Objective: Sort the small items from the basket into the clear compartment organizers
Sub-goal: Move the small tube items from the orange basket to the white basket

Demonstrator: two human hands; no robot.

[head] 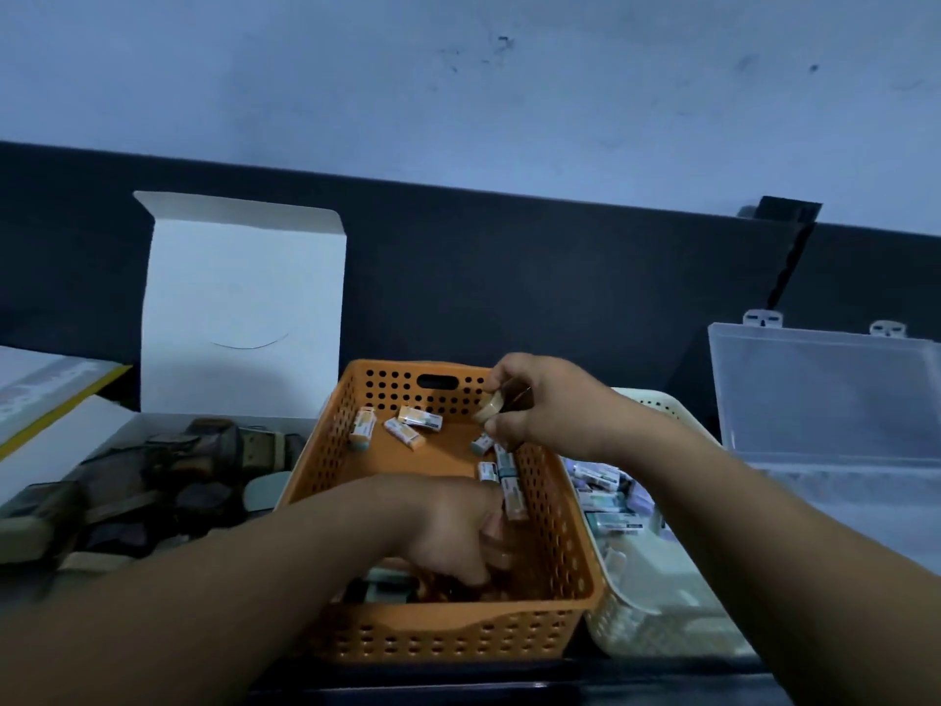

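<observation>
An orange perforated basket point(570, 522) sits in the middle, with several small wrapped erasers point(418, 417) loose on its floor. My left hand point(448, 527) reaches down into the basket's near end, fingers curled among the items there; what it holds is hidden. Above the basket's far right corner, my right hand point(534, 405) pinches a small tan eraser point(490, 406) between thumb and fingers. A clear compartment organizer point(825, 400) stands open at the right, its lid upright.
A cream perforated basket point(657, 624) with more wrapped erasers sits right of the orange one. On the left, a white box point(239, 298) with its lid raised holds dark items. A book point(51, 389) lies far left. A dark wall panel runs behind.
</observation>
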